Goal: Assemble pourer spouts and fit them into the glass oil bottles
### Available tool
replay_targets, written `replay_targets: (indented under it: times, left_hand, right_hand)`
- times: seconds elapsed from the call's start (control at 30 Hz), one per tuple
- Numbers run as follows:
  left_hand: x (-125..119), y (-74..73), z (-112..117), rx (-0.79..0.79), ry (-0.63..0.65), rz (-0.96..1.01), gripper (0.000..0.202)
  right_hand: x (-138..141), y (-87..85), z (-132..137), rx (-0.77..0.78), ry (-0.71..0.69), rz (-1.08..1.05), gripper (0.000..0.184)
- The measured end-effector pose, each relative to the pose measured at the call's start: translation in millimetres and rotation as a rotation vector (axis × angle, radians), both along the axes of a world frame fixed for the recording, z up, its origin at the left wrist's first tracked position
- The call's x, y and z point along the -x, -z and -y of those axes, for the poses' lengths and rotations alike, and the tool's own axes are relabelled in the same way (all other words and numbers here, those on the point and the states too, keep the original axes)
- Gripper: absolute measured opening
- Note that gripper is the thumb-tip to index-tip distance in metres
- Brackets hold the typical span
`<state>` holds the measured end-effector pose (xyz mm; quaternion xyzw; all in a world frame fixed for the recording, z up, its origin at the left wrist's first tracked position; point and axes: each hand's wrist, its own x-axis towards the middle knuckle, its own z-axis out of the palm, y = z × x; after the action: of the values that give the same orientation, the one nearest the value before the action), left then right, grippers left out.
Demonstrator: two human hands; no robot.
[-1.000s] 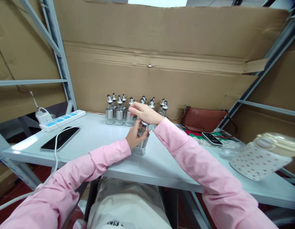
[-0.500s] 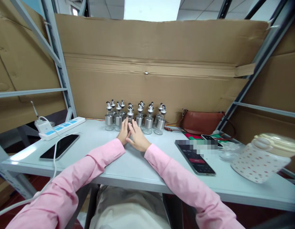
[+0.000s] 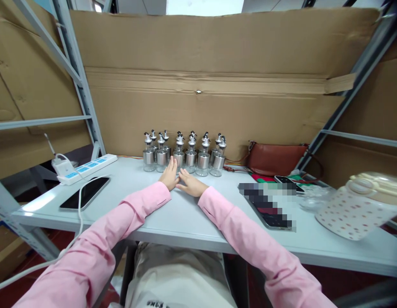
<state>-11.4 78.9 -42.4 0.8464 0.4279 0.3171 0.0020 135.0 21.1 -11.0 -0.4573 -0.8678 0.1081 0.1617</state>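
Both my arms in pink sleeves reach forward over the white table (image 3: 192,222). My left hand (image 3: 170,176) and my right hand (image 3: 191,183) lie flat side by side on the tabletop, fingers stretched out, holding nothing. Their fingertips are just in front of a cluster of several small glass bottles (image 3: 184,154) with metal collars and pour spouts, standing in rows against the cardboard wall. The nearest bottle (image 3: 178,156) stands right beyond my left fingertips; whether they touch it I cannot tell.
A dark tablet (image 3: 85,193) with a white cable lies at the left beside a white power strip (image 3: 89,164). A phone (image 3: 269,209) lies right of my hands. A brown bag (image 3: 277,159) and a dotted cream container (image 3: 358,209) sit further right. Metal shelf posts flank the table.
One second ago both hands held a bottle near the table's front. It now stands with the others, and my hands have let go and lie flat before the row.
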Motion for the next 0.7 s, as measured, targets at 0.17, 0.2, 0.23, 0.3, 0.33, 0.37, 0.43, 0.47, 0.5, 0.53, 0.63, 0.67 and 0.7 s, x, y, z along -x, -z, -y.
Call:
replay_targets:
  times: [0.17, 0.2, 0.23, 0.3, 0.33, 0.37, 0.43, 0.47, 0.5, 0.53, 0.63, 0.67, 0.7]
  left_hand:
    - [-2.2, -0.1, -4.6, 0.112, -0.089, -0.036, 0.079]
    - [-2.8, -1.1, -3.2, 0.128, -0.104, -0.046, 0.078]
    - [-3.4, -2.8, -0.7, 0.128, -0.120, -0.053, 0.078]
    - [-5.1, -8.2, 7.1, 0.061, -0.137, -0.070, 0.077]
    - [-6.4, -11.5, 11.5, -0.005, -0.126, -0.091, 0.076]
    - [-8.1, -14.7, 15.6, -0.081, -0.097, -0.127, 0.074]
    - [-12.9, -19.3, 21.1, -0.192, -0.024, -0.220, 0.067]
    - [-16.0, -20.3, 22.1, -0.206, -0.011, -0.257, 0.063]
    - [-19.2, -20.4, 22.0, -0.199, -0.012, -0.284, 0.060]
    - [-22.4, -19.9, 21.3, -0.180, -0.028, -0.298, 0.057]
    - [-28.6, -20.6, 18.4, -0.157, -0.059, -0.293, 0.051]
    - [-28.3, -23.2, 17.7, -0.175, -0.053, -0.277, 0.050]
    - [-26.0, -27.2, 17.0, -0.201, -0.048, -0.247, 0.049]
  right_hand:
    - [-20.5, -25.1, 4.4, -0.085, 0.324, -0.113, 0.034]
    - [-27.1, -30.3, 4.5, -0.106, 0.479, -0.139, 0.031]
    - [-34.2, -34.3, 3.8, -0.139, 0.607, -0.167, 0.029]
    - [-48.2, -37.0, -1.0, -0.216, 0.730, -0.194, 0.027]
    - [-54.4, -35.5, -4.9, -0.231, 0.737, -0.198, 0.026]
    - [-59.5, -32.5, -9.4, -0.213, 0.719, -0.197, 0.026]
    - [-66.0, -24.0, -18.8, -0.156, 0.640, -0.208, 0.026]
    - [-67.6, -19.5, -22.9, -0.134, 0.602, -0.220, 0.027]
    - [-68.4, -15.7, -26.1, -0.122, 0.566, -0.231, 0.028]
    - [-68.7, -12.8, -28.2, -0.112, 0.531, -0.236, 0.029]
    - [-69.9, -10.9, -28.3, -0.081, 0.482, -0.272, 0.027]
    - [-71.0, -12.3, -27.0, -0.106, 0.496, -0.313, 0.027]
    - [-72.6, -14.3, -25.6, -0.165, 0.530, -0.373, 0.027]
